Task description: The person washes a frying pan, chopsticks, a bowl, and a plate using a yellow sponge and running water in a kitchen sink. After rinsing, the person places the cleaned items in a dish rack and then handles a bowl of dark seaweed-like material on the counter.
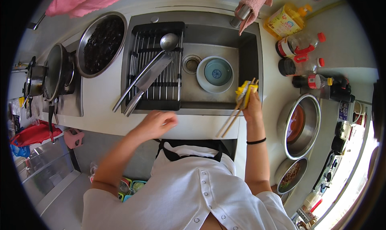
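Observation:
My right hand (253, 108) is shut on a pair of wooden chopsticks (231, 123) and a crumpled yellow-and-silver piece, perhaps a wrapper or a cloth (246, 92). It is over the right front corner of the steel sink (208, 105). My left hand (158, 123), blurred, hovers by the sink's front edge with thumb and fingers a little apart and nothing visible in it. Beyond it, a ladle (169, 42) and a cleaver (153, 73) lie across the drying rack (169, 92). A blue-green bowl (216, 72) sits inside a white bowl (200, 79) in the basin.
A steel basin of dark, wet food (104, 46) stands left of the sink, near a lidded pan (55, 70). A cloth-wrapped faucet (241, 15) overhangs the basin. Along the right are a yellow pump bottle (285, 22), several other bottles and a large steel bowl (312, 130).

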Tool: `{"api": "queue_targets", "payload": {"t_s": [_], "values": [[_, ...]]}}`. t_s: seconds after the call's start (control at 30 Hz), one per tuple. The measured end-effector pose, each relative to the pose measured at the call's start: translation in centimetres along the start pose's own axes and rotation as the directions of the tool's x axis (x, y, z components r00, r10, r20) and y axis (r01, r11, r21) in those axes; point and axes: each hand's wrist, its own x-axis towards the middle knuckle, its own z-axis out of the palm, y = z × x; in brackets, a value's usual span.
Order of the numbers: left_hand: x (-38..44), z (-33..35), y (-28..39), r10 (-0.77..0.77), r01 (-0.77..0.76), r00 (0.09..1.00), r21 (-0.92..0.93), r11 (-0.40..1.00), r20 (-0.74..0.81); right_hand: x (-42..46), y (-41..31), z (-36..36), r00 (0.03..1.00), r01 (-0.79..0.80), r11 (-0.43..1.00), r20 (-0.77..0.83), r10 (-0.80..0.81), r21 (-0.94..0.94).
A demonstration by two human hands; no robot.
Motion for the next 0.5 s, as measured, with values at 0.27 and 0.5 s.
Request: {"api": "queue_targets", "payload": {"t_s": [0.27, 0.5], "values": [[12.7, 8.0, 3.1, -0.235, 0.121, 0.931, -0.375, 0.919, -0.277, 5.1, 2.7, 6.9, 0.978, 0.205, 0.956, -0.067, -0.195, 0.208], [16.6, 9.1, 0.3, -0.389, 0.062, 0.861, -0.690, 0.721, -0.329, 3.8, 6.9, 10.4, 0.993, 0.116, 0.992, -0.011, -0.115, 0.048]]}}
